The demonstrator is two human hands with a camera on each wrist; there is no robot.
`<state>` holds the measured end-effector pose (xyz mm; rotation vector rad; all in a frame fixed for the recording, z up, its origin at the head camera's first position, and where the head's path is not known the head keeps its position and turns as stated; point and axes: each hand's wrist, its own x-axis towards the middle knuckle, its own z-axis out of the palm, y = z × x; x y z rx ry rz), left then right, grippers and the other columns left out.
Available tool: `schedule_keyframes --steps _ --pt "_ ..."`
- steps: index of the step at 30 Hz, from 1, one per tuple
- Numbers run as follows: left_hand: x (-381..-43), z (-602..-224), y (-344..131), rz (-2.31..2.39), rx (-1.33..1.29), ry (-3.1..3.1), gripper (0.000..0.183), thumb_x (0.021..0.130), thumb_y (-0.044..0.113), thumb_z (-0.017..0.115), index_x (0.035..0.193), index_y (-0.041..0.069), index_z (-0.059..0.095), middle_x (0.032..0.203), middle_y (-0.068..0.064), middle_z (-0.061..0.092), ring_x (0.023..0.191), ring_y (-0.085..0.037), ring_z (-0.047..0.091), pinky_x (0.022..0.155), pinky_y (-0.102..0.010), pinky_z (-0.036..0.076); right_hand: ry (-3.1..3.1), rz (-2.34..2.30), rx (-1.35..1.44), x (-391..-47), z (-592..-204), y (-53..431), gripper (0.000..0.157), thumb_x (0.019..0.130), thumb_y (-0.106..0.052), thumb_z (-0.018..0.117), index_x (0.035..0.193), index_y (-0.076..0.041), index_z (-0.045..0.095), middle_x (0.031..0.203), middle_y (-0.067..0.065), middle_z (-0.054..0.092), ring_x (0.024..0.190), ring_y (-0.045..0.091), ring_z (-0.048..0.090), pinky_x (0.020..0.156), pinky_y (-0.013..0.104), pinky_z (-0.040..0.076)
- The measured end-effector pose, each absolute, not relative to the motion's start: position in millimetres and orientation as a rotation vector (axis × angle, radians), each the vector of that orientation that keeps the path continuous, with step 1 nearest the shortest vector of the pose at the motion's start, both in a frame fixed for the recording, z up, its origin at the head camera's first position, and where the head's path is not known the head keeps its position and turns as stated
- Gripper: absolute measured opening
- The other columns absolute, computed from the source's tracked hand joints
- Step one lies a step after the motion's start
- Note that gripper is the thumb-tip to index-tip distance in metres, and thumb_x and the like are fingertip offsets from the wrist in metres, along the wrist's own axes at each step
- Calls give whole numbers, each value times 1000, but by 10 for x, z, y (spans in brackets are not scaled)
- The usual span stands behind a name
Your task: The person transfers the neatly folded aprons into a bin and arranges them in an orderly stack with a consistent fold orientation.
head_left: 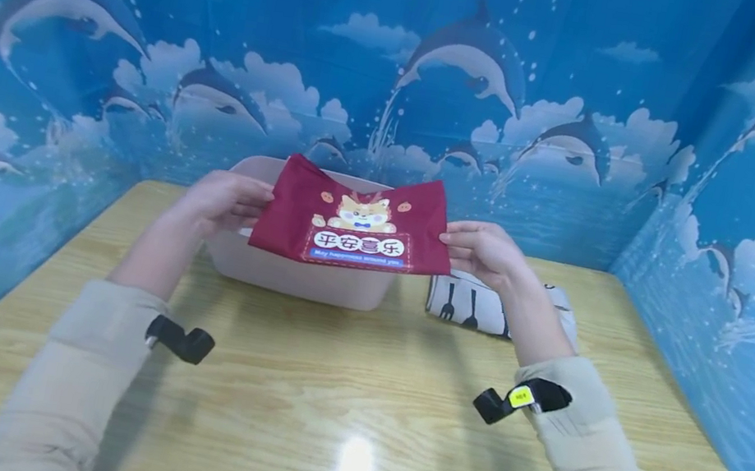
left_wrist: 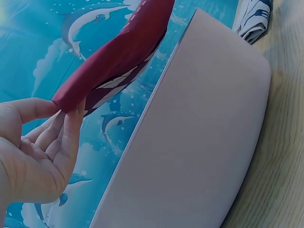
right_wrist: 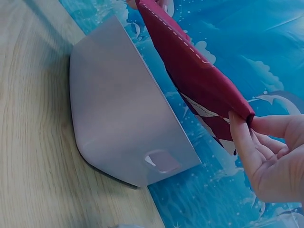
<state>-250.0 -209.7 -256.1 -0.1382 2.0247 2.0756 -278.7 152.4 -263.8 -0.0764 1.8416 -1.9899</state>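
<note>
A folded dark red cloth [head_left: 292,209] with a cartoon animal, Chinese characters and an English line hangs stretched between the two hands in the head view. My left hand [head_left: 221,201] pinches its left edge between thumb and fingers. At the opposite edge, my right hand [head_left: 487,252] pinches it the same way. From the wrist views, a checked red-and-white underside of the cloth [right_wrist: 202,83] shows. Below and behind it, a pale plastic bin [head_left: 295,278] stands on the table; in the head view the cloth covers much of its opening, and its inside is hidden.
Right of the bin, partly behind my right forearm, lies a folded white cloth [head_left: 474,303] printed with dark cutlery. The wooden table [head_left: 292,388] meets blue dolphin-print curtains [head_left: 395,38] at the back and both sides. A camera is strapped to each wrist.
</note>
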Motion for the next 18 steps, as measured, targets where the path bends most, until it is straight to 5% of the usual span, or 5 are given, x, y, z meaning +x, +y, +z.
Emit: schedule_keyframes --steps 4,10,18 --pt "-2498 -2543 -2139 2038 -131 2076 11 89 8 58 100 8 61 75 4 68 71 -9 65 67 -22 54 1857 -1976 -70 -2797 -2647 1473 35 91 2 52 125 8 46 86 8 69 77 20 68 76 32 55" --pt "-2522 -2536 -2205 1954 -108 2149 48 90 7 58 134 -4 43 79 7 67 75 -8 65 70 -22 53 1884 -1973 -25 -2816 -2659 1379 38 92 1 52 128 8 45 85 6 68 76 18 68 76 32 55" --pt "-2530 -2549 -2271 1865 -83 2275 50 91 8 56 136 -7 39 89 5 63 77 -5 63 75 -22 53 1810 -2010 93 -2839 -2686 1244 39 92 1 51 130 4 46 84 7 67 74 18 67 75 31 55"
